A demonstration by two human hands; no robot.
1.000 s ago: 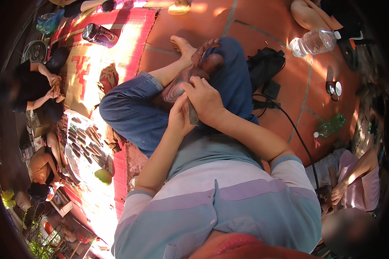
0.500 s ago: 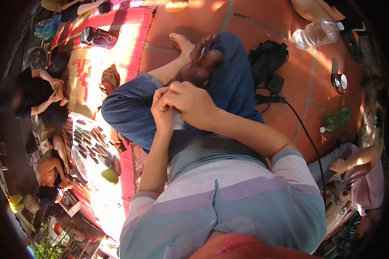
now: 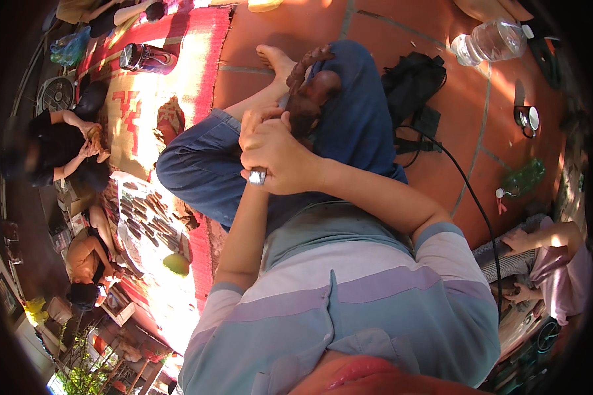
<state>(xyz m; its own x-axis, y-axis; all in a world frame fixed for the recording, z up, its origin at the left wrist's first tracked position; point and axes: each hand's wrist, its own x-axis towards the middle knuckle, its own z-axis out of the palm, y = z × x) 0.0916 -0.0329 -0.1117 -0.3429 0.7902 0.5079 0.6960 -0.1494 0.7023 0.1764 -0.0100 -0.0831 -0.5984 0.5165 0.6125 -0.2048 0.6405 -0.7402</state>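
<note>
In my lap, against the blue trousers, rests a dark brown carved piece (image 3: 304,108) that looks like wood, with a knobbly upper part and a rounded lump. My left hand (image 3: 255,120) has its fingers bent at the carving's near end; its palm is hidden under the other hand. Closed in a fist, my right hand (image 3: 284,157) grips a small tool with a silvery butt end (image 3: 257,176) poking out toward me. The tool's working end is out of sight behind my fingers.
Left lies a red-edged mat (image 3: 207,72) bearing a flask (image 3: 146,58), a green round fruit (image 3: 176,264) and several dark sticks (image 3: 148,214). Right are a black bag (image 3: 412,82), black cable (image 3: 464,178), clear bottle (image 3: 494,43), cup (image 3: 526,118) and green bottle (image 3: 524,178). Other people sit around.
My right hand has turned and shifted slightly left, so the tool's silvery end now shows sharply where a pale blur was. My left fingers have moved up toward the carving.
</note>
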